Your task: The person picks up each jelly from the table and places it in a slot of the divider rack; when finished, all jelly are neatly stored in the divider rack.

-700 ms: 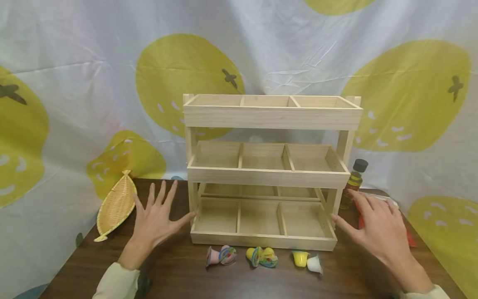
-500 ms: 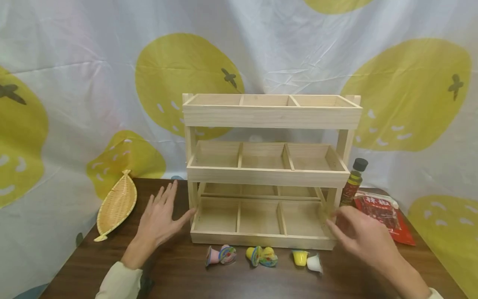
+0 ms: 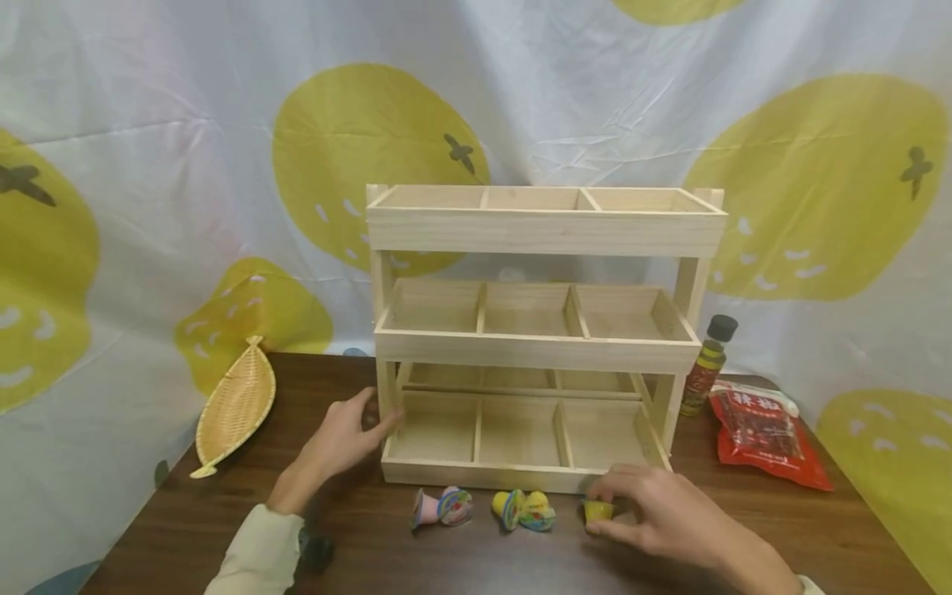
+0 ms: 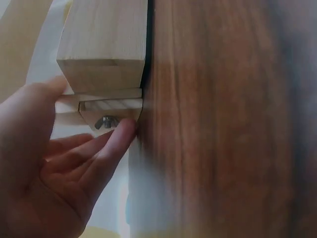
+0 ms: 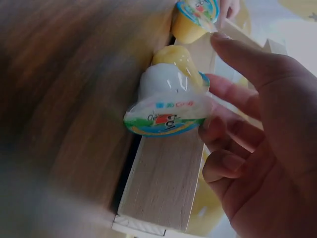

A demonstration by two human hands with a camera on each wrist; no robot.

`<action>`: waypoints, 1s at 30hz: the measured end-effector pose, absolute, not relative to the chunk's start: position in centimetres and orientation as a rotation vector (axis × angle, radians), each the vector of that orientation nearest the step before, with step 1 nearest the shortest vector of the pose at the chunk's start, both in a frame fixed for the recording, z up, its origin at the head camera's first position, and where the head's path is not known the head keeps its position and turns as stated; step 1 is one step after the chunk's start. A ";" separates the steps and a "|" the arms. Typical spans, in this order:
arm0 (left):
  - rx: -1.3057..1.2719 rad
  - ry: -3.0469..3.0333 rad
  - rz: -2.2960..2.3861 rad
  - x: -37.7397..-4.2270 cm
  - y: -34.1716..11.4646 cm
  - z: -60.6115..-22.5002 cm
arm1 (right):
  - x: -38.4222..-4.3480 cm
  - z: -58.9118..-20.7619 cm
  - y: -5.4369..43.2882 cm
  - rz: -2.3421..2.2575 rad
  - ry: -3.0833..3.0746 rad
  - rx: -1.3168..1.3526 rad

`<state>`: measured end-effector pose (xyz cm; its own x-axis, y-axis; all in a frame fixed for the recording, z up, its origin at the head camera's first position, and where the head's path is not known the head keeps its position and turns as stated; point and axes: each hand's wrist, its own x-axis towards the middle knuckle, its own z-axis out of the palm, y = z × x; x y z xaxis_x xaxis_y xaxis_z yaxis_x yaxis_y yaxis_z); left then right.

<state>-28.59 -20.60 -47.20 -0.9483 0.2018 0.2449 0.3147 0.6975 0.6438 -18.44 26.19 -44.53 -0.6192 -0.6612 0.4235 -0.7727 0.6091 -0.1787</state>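
Observation:
A three-tier wooden rack (image 3: 546, 351) with divided trays stands on the table. My left hand (image 3: 338, 442) holds its left post low down, thumb in front and fingers behind. In the left wrist view, the fingers (image 4: 116, 144) lie by a wing nut (image 4: 107, 122). My right hand (image 3: 658, 512) reaches around a yellow jelly cup (image 3: 598, 511) before the rack, thumb and forefinger on opposite sides. The right wrist view has the thumb apart from that cup. A white jelly cup (image 5: 161, 82) lies against it; the hand hides it from the head view.
Pink jelly cups (image 3: 440, 506) and yellow jelly cups (image 3: 524, 510) lie before the rack. At left is a woven basket (image 3: 236, 406). A dark-capped bottle (image 3: 705, 368) and a red packet (image 3: 769, 434) stand and lie at right. A patterned cloth (image 3: 595, 99) hangs behind.
My right hand has moved left and down from the rack's right side to the yellow jelly cup. My left hand has moved right, its spread fingers closing around the left post.

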 end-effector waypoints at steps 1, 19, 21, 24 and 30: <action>-0.414 -2.759 -1.090 -28.5 -20.5 -47.2 | -18.4 -44.6 26.1 0.489 -2.526 1.163; -0.243 -2.829 -1.187 -27.3 -20.0 -46.6 | -18.6 -45.0 25.0 0.364 -2.698 1.102; -0.242 -2.840 -1.170 -27.4 -20.0 -46.6 | -18.6 -44.9 24.9 0.368 -2.659 1.088; -0.237 -2.851 -1.168 -27.5 -20.0 -46.5 | -18.6 -44.5 24.6 0.475 -2.617 1.075; -0.231 -2.859 -1.211 -27.4 -20.2 -46.5 | -19.7 -43.9 24.2 0.874 -2.559 1.030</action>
<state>-27.38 -20.21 -46.49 -0.9886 0.1252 0.0838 0.1473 0.6862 0.7123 -19.67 24.16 -43.88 -0.7198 -0.5460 0.4287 -0.6942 0.5707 -0.4386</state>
